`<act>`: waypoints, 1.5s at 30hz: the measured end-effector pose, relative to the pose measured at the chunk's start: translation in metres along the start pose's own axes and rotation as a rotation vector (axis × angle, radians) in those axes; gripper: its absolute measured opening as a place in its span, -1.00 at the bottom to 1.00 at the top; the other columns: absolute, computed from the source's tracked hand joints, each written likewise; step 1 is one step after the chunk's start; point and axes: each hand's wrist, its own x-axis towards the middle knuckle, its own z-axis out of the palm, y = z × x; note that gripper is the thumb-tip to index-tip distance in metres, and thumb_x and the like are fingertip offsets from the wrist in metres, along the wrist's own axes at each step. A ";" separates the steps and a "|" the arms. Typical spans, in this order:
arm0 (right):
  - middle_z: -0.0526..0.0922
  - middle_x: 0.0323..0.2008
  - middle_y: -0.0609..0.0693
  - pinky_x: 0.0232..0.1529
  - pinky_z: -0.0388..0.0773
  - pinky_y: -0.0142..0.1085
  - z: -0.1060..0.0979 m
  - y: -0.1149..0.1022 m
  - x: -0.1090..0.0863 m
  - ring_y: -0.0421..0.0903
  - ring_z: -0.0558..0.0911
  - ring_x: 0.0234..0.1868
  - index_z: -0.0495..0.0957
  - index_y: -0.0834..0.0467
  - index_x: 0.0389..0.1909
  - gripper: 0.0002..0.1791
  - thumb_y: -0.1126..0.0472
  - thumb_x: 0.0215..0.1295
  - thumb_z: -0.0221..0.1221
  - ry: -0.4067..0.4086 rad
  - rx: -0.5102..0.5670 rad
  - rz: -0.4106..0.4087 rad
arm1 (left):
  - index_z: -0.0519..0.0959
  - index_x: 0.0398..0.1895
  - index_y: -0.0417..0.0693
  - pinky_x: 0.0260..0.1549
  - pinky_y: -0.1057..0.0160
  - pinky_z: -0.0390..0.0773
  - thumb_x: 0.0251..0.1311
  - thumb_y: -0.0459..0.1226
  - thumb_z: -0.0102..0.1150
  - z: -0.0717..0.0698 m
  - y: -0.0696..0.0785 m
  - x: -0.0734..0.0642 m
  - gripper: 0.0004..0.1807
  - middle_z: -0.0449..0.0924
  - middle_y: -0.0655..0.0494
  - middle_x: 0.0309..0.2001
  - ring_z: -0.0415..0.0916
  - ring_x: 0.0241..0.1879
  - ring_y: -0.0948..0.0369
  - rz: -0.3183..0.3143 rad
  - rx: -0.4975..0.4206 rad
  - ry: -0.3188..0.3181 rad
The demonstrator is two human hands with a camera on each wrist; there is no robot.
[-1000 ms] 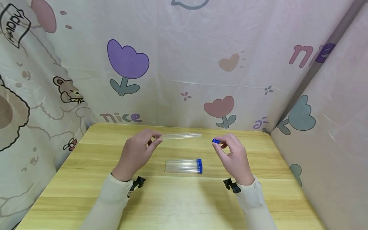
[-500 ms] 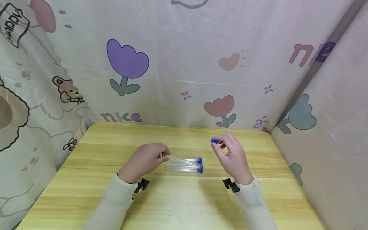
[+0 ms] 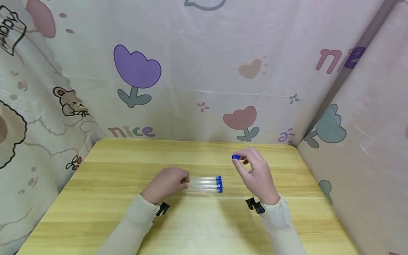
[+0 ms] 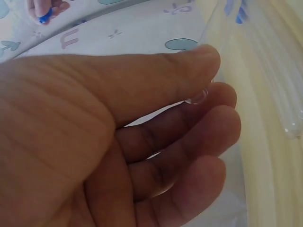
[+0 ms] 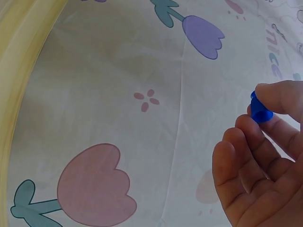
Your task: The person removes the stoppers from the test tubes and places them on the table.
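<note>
My left hand (image 3: 167, 185) pinches a clear test tube (image 4: 197, 98) by its rounded end, between thumb and fingers. The tube slants to the front right and overlaps a row of capped test tubes (image 3: 204, 179) in the head view. These lie side by side on the table, blue ends to the right, just beside the left hand. Farther right and raised, my right hand (image 3: 256, 174) pinches a small blue cap (image 5: 261, 112) between thumb and index finger. The cap's wider hollow end shows in the right wrist view, with the other fingers loosely bent below.
The wooden table (image 3: 178, 226) ends at the back against a printed curtain (image 3: 191, 71). More curtain hangs along the left and right sides. Small black camera mounts sit on both wrists.
My left hand has brought the clear test tube from the back of the table forward and slightly right, over the row. The right hand stays nearly in place with the blue cap.
</note>
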 end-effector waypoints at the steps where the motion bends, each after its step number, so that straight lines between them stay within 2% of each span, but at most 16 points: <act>1: 0.66 -0.19 -0.04 -0.16 0.59 -0.36 0.000 0.000 0.000 0.03 0.62 -0.22 0.67 0.17 -0.10 -0.82 0.39 0.32 0.36 0.004 0.000 -0.007 | 0.63 -0.45 0.11 -0.39 0.25 0.52 0.22 -0.29 0.46 0.001 -0.001 0.000 -0.82 0.57 0.37 -0.47 0.40 -0.51 0.36 -0.010 -0.003 -0.003; 8: 0.68 -0.18 -0.05 -0.19 0.61 -0.31 0.000 -0.001 0.000 -0.03 0.61 -0.22 0.68 0.18 -0.09 -0.81 0.39 0.31 0.37 0.001 -0.001 0.004 | 0.54 -0.55 0.11 -0.43 0.23 0.45 0.20 -0.37 0.41 0.008 -0.006 0.000 -0.72 0.48 0.32 -0.54 0.36 -0.54 0.28 -0.084 -0.044 -0.032; 13: 0.69 -0.17 -0.03 -0.19 0.62 -0.30 0.000 -0.001 -0.001 -0.01 0.62 -0.21 0.68 0.18 -0.08 -0.81 0.37 0.32 0.36 -0.015 -0.004 0.017 | 0.55 -0.53 0.10 -0.41 0.22 0.45 0.17 -0.39 0.39 0.013 -0.011 0.002 -0.75 0.48 0.31 -0.53 0.37 -0.52 0.26 -0.118 -0.059 -0.054; 22: 0.70 -0.16 -0.05 -0.16 0.61 -0.35 -0.001 -0.001 -0.002 -0.15 0.61 -0.17 0.69 0.16 -0.10 -0.83 0.35 0.33 0.36 -0.011 -0.018 0.015 | 0.49 -0.61 0.11 -0.43 0.24 0.43 0.12 -0.36 0.47 0.022 -0.016 0.002 -0.66 0.43 0.30 -0.58 0.35 -0.53 0.28 -0.106 -0.028 -0.061; 27: 0.69 -0.14 -0.04 -0.13 0.61 -0.26 -0.001 0.001 -0.001 -0.12 0.59 -0.13 0.70 0.16 -0.11 -0.83 0.35 0.31 0.38 0.005 -0.027 0.004 | 0.50 -0.62 0.07 -0.42 0.21 0.46 0.02 -0.45 0.46 0.025 -0.016 0.003 -0.67 0.43 0.30 -0.58 0.36 -0.52 0.26 -0.101 -0.027 -0.056; 31: 0.65 -0.22 -0.05 -0.18 0.56 -0.26 0.000 0.003 0.001 -0.10 0.56 -0.20 0.70 0.17 -0.14 -0.82 0.38 0.26 0.41 0.024 -0.031 -0.002 | 0.51 -0.63 0.06 -0.43 0.20 0.46 -0.02 -0.46 0.48 0.026 -0.018 0.004 -0.67 0.42 0.30 -0.60 0.36 -0.54 0.26 -0.104 -0.037 -0.060; 34: 0.69 -0.25 -0.07 -0.17 0.59 -0.27 0.002 0.005 0.001 -0.13 0.60 -0.23 0.71 0.17 -0.15 -0.82 0.37 0.25 0.42 0.029 -0.025 0.030 | 0.51 -0.64 0.07 -0.43 0.20 0.47 -0.04 -0.46 0.48 0.027 -0.019 0.004 -0.67 0.42 0.31 -0.61 0.36 -0.54 0.27 -0.107 -0.038 -0.063; 39: 0.78 -0.17 -0.05 -0.11 0.69 -0.16 0.008 0.014 0.002 -0.13 0.70 -0.20 0.72 0.17 -0.15 -0.85 0.33 0.29 0.40 0.015 0.010 0.129 | 0.51 -0.64 0.08 -0.44 0.20 0.46 -0.06 -0.47 0.46 0.030 -0.022 0.005 -0.67 0.43 0.30 -0.61 0.37 -0.55 0.26 -0.111 -0.034 -0.075; 45: 0.79 -0.17 0.02 -0.08 0.71 -0.09 0.014 0.043 -0.005 -0.05 0.74 -0.19 0.69 0.22 -0.14 -0.88 0.38 0.34 0.31 -0.055 0.002 0.220 | 0.51 -0.62 0.06 -0.43 0.21 0.45 -0.02 -0.47 0.43 0.034 -0.023 0.007 -0.69 0.42 0.29 -0.60 0.36 -0.54 0.25 -0.117 -0.029 -0.070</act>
